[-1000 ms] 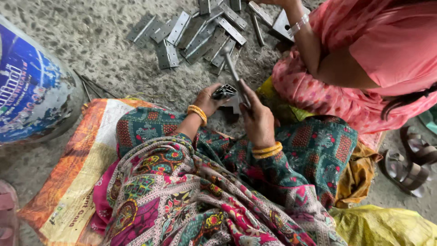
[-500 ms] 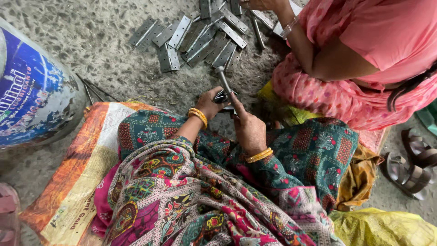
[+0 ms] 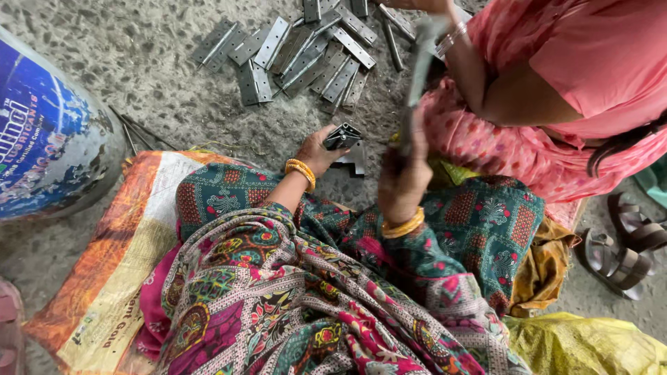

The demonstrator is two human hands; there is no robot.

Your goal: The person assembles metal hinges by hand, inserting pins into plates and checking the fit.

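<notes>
My left hand (image 3: 316, 149) grips a small folded metal hinge piece (image 3: 342, 135) and holds it against a metal block (image 3: 354, 160) on the floor. My right hand (image 3: 405, 173) is raised above it, shut on a long metal tool (image 3: 419, 76) that is blurred with motion. Both wrists wear yellow bangles. My knees, covered in patterned green and pink cloth, lie just below the hands.
A pile of several flat metal hinge plates (image 3: 306, 55) lies on the speckled floor ahead. Another person in pink (image 3: 556, 90) sits at the right. A blue drum (image 3: 48, 139) stands left. An orange sack (image 3: 118, 271) lies under me; sandals (image 3: 625, 250) at right.
My right hand has lifted the tool up and away from the hinge piece. The left hand has stayed on the piece at the block.
</notes>
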